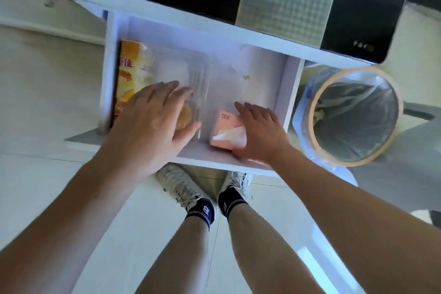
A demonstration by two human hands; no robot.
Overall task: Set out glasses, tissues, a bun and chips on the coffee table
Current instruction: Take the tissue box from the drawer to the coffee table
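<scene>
A white drawer stands pulled out below me. At its left wall an orange chips bag lies on edge. Beside it is a clear plastic packet with a golden bun inside. My left hand hovers flat over the bun packet, fingers spread, partly hiding it. A pink tissue pack with a white tissue sticking out lies at the drawer's front right. My right hand rests against the pack's right side, fingers extended. No glasses are visible.
A round waste bin lined with clear plastic stands right of the drawer. A black and white coffee table top runs above the drawer. My feet in white sneakers stand on the pale tiled floor below the drawer front.
</scene>
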